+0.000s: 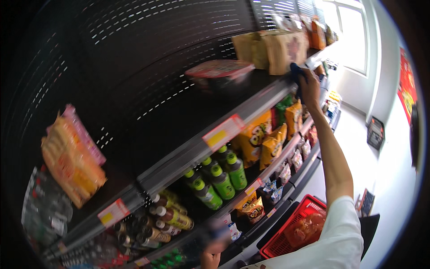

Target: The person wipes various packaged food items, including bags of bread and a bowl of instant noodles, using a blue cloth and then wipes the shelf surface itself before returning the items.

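My right hand [310, 85] grips a dark blue cloth [297, 79] at the front edge of the upper black shelf [188, 158], close to brown paper packages [285, 50]. Low in the picture is my left hand [211, 257], partly cut off by the rim. A blurred dark shape lies just above its fingers; whether the hand holds it cannot be made out. On the upper shelf stand a lidded bowl with a red and white top [220, 70] and, farther left, an orange-wrapped package [72, 161] beside a pink one [84, 134].
Lower shelves hold green-capped bottles [221, 183], yellow snack bags [255, 141] and small drink bottles [173, 217]. Price tags [223, 131] line the shelf edge. A red basket [285, 225] with a red package stands at lower right. A dark crate [375, 132] is by the wall.
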Demonstrator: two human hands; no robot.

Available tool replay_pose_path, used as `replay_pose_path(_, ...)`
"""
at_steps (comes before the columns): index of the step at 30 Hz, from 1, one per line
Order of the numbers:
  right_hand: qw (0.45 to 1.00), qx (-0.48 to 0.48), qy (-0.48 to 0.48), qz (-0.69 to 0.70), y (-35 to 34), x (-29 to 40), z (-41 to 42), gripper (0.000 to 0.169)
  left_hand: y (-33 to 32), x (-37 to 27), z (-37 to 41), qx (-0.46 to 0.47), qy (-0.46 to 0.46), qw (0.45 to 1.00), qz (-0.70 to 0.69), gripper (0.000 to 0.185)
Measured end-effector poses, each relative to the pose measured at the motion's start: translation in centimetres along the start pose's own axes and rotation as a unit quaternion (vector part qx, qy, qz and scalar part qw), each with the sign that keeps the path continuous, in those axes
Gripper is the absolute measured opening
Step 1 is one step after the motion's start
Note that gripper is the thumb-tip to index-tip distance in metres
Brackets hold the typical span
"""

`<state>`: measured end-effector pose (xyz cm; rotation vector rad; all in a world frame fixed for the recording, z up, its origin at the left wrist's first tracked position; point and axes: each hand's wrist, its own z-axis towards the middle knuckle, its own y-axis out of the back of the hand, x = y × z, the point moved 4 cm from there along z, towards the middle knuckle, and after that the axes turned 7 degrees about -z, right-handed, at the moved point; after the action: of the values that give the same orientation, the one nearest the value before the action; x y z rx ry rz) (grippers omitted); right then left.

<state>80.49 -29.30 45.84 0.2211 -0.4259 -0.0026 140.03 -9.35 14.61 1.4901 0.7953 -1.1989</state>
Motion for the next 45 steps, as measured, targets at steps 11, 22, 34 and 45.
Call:
replay_pose_path(11, 0.900, 0.203, -0.094, 0.375, 6.6, 23.7, -12.3, 0.019, 1.2, -3.5, -0.5, -0.029, -0.067, 0.997, -0.012, 0.017)
replay_pose_path(22, 0.798, 0.146, 0.409, 0.417, 12.2, 51.5, -20.6, 0.040, 3.9, -3.5, -2.3, -0.052, -0.082, 0.994, -0.047, 0.016)
replay_pose_path(34, 0.833, 0.282, 0.264, 0.396, 10.2, 49.6, -16.2, 0.029, 11.9, -7.3, -3.7, -0.151, -0.108, 0.981, -0.059, 0.019)
replay_pose_path(45, 0.871, 0.198, 0.118, 0.433, 4.3, 43.5, -3.5, 0.027, 15.6, -19.2, -2.6, -0.232, -0.346, 0.906, 0.071, 0.023)
